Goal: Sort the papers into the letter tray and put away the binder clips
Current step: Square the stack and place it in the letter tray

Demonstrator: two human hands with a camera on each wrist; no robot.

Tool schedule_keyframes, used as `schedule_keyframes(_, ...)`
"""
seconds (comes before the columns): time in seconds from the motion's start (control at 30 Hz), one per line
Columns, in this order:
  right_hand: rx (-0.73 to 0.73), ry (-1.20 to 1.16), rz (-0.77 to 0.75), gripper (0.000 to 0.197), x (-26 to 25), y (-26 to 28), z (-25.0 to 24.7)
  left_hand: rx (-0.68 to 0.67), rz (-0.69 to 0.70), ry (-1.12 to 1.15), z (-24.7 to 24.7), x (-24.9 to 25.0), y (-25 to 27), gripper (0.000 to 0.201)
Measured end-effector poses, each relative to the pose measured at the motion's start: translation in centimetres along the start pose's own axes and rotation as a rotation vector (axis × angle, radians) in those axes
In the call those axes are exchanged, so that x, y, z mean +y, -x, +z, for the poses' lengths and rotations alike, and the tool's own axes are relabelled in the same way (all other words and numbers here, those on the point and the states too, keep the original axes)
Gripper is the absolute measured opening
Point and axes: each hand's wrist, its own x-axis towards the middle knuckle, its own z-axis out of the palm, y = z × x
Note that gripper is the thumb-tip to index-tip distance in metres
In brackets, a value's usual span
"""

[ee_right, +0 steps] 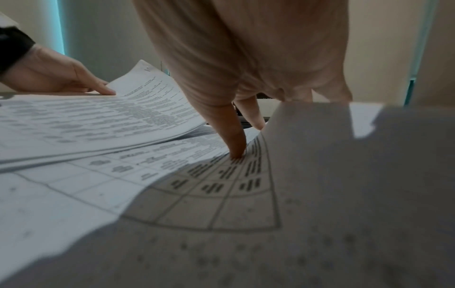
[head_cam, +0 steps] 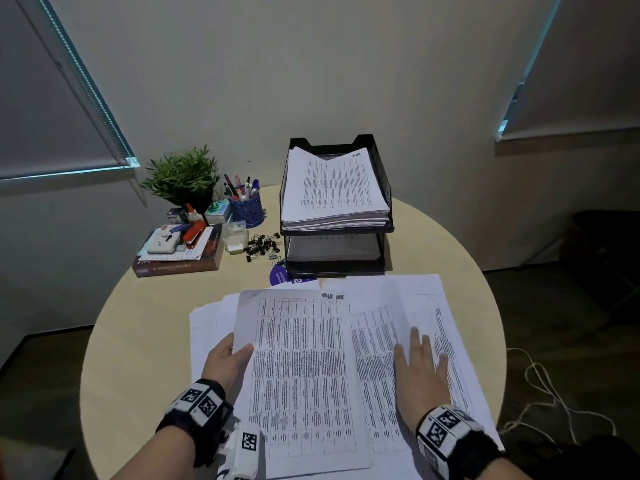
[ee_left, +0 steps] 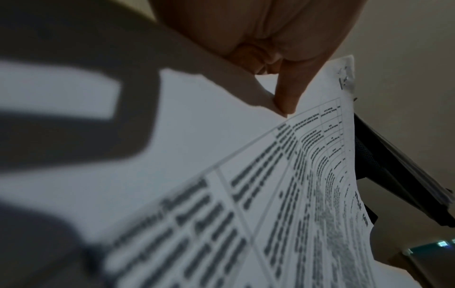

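Loose printed papers (head_cam: 398, 306) lie spread over the near half of the round table (head_cam: 138, 341). My left hand (head_cam: 228, 362) pinches the left edge of a stapled set of table-printed sheets (head_cam: 301, 375), thumb on top; the same set (ee_left: 307, 175) fills the left wrist view, with my left hand (ee_left: 283, 93) on its edge. My right hand (head_cam: 420, 368) rests flat, fingers spread, on the sheets (ee_right: 197, 171) to the right. A black two-tier letter tray (head_cam: 388, 202) stands behind, its top tier stacked with papers (head_cam: 332, 188). Several black binder clips (head_cam: 261, 245) lie left of the tray.
At the back left sit a potted plant (head_cam: 183, 178), a blue pen cup (head_cam: 246, 206), a small clear box (head_cam: 235, 235) and a stapler (head_cam: 194, 230) on a pile of books (head_cam: 176, 268). A blue round card (head_cam: 277, 275) peeks out beneath the tray. A cord (head_cam: 540, 382) lies on the floor at right.
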Motion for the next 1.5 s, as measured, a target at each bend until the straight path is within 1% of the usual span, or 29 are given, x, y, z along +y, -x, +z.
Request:
schedule_keyframes(0.1, 0.014, -0.018, -0.136, 0.082, 0.7, -0.3, 0.0, 0.009, 0.010, 0.027, 0.8, -0.1, 0.5, 0.029)
schedule_keyframes(0.17, 0.025, -0.085, -0.216, 0.077, 1.2, -0.6, 0.1, 0.014, 0.014, 0.061, 1.4, -0.4, 0.5, 0.031)
schedule_keyframes(0.23, 0.029, -0.171, -0.247, 0.073, 1.8, -0.9, 0.5, 0.019, 0.009, 0.087, 1.9, -0.7, 0.6, 0.034)
schedule_keyframes(0.3, 0.040, -0.249, -0.263, 0.065, 2.3, -1.1, 1.0, 0.030, 0.015, 0.090, 2.4, -1.1, 0.6, 0.035)
schedule_keyframes(0.4, 0.042, -0.359, -0.257, 0.051, 2.9, -1.2, 1.5, 0.041, 0.027, 0.087, 3.5, -1.3, 1.0, 0.036)
schedule_keyframes(0.53, -0.067, -0.491, -0.229, 0.053, 3.6, -1.6, 1.1, 0.044, 0.047, 0.048, 4.7, -1.1, 1.7, 0.035)
schedule_keyframes(0.57, -0.077, -0.537, -0.227, 0.048, 3.8, -1.6, 0.9, 0.043, 0.049, 0.043, 4.9, -1.2, 1.8, 0.035)
schedule_keyframes(0.6, -0.051, -0.595, -0.215, 0.039, 4.0, -1.7, 0.7, 0.044, 0.038, 0.041, 5.2, -1.2, 1.8, 0.035)
schedule_keyframes(0.63, 0.008, -0.671, -0.201, 0.031, 4.3, -1.7, 0.5, 0.038, 0.033, 0.044, 5.4, -1.2, 1.8, 0.035)
schedule_keyframes(0.67, 0.074, -0.761, -0.188, 0.028, 4.6, -1.5, 0.4, 0.036, 0.017, 0.059, 5.5, -1.4, 1.5, 0.035)
schedule_keyframes(0.7, 0.109, -0.869, -0.168, 0.028, 4.8, -1.4, 0.2, 0.030, 0.008, 0.081, 5.7, -1.4, 1.4, 0.036)
schedule_keyframes(0.73, 0.085, -1.002, -0.146, 0.029, 4.9, -1.3, 0.0, 0.034, -0.009, 0.101, 5.9, -1.4, 1.3, 0.037)
schedule_keyframes(0.77, 0.023, -1.155, -0.127, 0.032, 4.9, -1.2, 0.0, 0.034, -0.012, 0.117, 6.0, -1.4, 1.2, 0.037)
schedule_keyframes(0.8, -0.086, -1.309, -0.119, 0.039, 4.8, -1.1, 0.0, 0.041, -0.024, 0.130, 6.2, -1.5, 1.0, 0.038)
schedule_keyframes(0.87, -0.360, -1.580, -0.071, 0.060, 4.8, -0.9, 0.7, 0.033, -0.027, 0.153, 6.7, -1.5, 0.8, 0.038)
schedule_keyframes(0.9, -0.439, -1.618, -0.063, 0.067, 4.9, -0.9, 1.0, 0.021, -0.018, 0.159, 7.0, -1.5, 0.8, 0.038)
schedule_keyframes(0.93, -0.453, -1.581, -0.100, 0.066, 4.9, -0.9, 1.3, 0.012, -0.014, 0.162, 7.4, -1.3, 0.9, 0.037)
schedule_keyframes(1.0, -0.368, -1.502, -0.166, 0.049, 5.3, -1.1, 1.2, 0.020, -0.017, 0.173, 8.1, -0.6, 1.1, 0.032)
schedule_keyframes(1.07, -0.236, -1.440, -0.209, 0.037, 5.9, -1.4, 0.1, 0.049, -0.065, 0.163, 8.7, -0.4, 1.0, 0.036)
schedule_keyframes(1.13, -0.118, -1.366, -0.248, 0.031, 6.6, -1.9, -1.5, 0.083, -0.092, 0.114, 8.7, -0.1, 0.5, 0.047)
schedule_keyframes(1.2, -0.046, -1.376, -0.259, 0.029, 7.4, -2.3, -3.5, 0.046, -0.098, 0.177, 8.7, -0.1, 0.1, 0.048)
schedule_keyframes(1.23, -0.019, -1.389, -0.257, 0.028, 7.7, -2.7, -4.5, 0.044, -0.102, 0.155, 8.7, -0.2, -0.1, 0.046)
schedule_keyframes(1.27, 0.007, -1.411, -0.260, 0.028, 8.0, -3.3, -5.6, 0.049, -0.091, 0.091, 8.8, -0.4, 0.0, 0.043)
schedule_keyframes(1.3, 0.031, -1.444, -0.256, 0.029, 8.3, -4.0, -6.5, 0.040, -0.070, -0.066, 8.8, -0.6, 0.1, 0.036)
schedule_keyframes(1.37, 0.067, -1.517, -0.242, 0.030, 8.9, -6.0, -8.8, 0.068, 0.007, -0.425, 8.5, -1.8, -0.3, 0.014)
schedule_keyframes(1.4, 0.080, -1.543, -0.240, 0.029, 9.1, -7.1, -10.0, 0.051, 0.015, -0.557, 8.2, -2.5, -0.7, 0.014)
schedule_keyframes(1.43, 0.094, -1.555, -0.242, 0.026, 9.1, -8.3, -11.3, 0.021, 0.006, -0.660, 8.1, -3.1, -1.1, 0.029)
schedule_keyframes(1.5, 0.128, -1.555, -0.263, 0.020, 8.8, -10.6, -14.1, 0.020, 0.001, -0.806, 8.4, -3.2, -1.5, 0.058)
